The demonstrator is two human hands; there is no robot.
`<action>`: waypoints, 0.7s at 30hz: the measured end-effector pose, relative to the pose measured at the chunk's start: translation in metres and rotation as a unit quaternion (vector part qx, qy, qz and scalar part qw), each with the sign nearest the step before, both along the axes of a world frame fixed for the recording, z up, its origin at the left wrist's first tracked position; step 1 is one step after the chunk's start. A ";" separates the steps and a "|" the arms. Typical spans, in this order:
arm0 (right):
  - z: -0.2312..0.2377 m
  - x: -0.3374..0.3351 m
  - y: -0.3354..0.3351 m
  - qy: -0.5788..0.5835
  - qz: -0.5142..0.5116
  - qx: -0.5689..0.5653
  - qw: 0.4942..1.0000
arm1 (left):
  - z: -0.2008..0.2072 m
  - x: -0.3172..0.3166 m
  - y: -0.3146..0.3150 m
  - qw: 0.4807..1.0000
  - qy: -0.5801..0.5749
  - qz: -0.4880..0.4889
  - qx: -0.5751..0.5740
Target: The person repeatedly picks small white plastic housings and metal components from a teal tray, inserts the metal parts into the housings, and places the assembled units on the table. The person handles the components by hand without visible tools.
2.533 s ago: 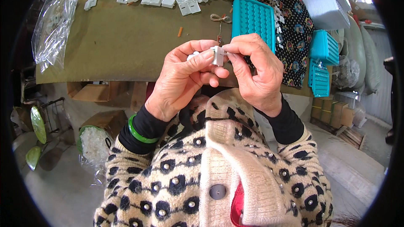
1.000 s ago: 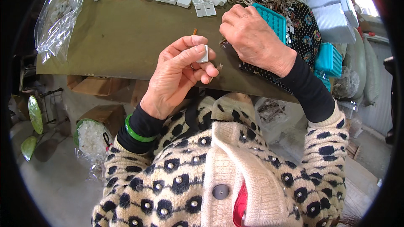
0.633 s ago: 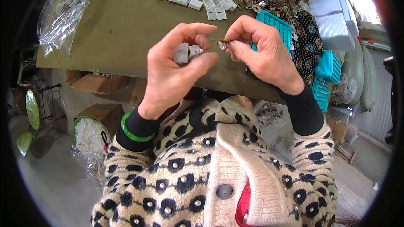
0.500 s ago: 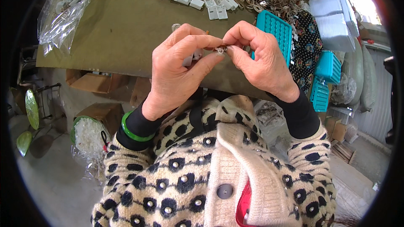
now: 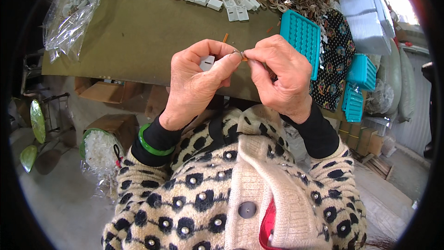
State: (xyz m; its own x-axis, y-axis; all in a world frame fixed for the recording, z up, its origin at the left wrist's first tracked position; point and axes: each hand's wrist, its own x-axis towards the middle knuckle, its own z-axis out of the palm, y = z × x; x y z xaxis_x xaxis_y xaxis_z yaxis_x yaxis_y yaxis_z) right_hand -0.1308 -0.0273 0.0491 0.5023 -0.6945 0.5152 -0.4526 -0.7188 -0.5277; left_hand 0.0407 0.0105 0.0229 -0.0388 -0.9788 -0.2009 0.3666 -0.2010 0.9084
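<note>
Pinching tiny part (image 5: 242, 56), hands (image 5: 284, 76) curled, left (image 5: 193, 76) cradling casing (image 5: 206, 62).

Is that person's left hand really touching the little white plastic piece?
Touching. The head view shows the white plastic piece lodged inside the curled left hand, held between the fingers and thumb.

Right hand (image 5: 280, 76) back from teal tray (image 5: 300, 41) to left hand (image 5: 194, 81), white casing (image 5: 206, 63) (partly hidden) shifted inward from fingertips (image 5: 233, 59)
</note>
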 end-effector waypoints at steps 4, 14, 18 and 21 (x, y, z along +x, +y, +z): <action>-0.001 0.000 0.009 -0.059 -0.046 0.103 0.992 | 0.003 -0.001 0.001 0.997 0.064 0.004 0.042; -0.008 -0.002 0.012 -0.048 -0.021 0.036 0.998 | 0.003 -0.007 0.005 0.991 0.118 -0.010 0.068; -0.010 -0.002 0.016 -0.067 -0.051 0.055 0.995 | 0.003 -0.011 0.005 0.980 0.179 -0.021 0.089; -0.010 -0.002 0.015 -0.067 -0.035 -0.047 0.996 | 0.005 -0.010 0.004 0.973 0.214 -0.051 0.070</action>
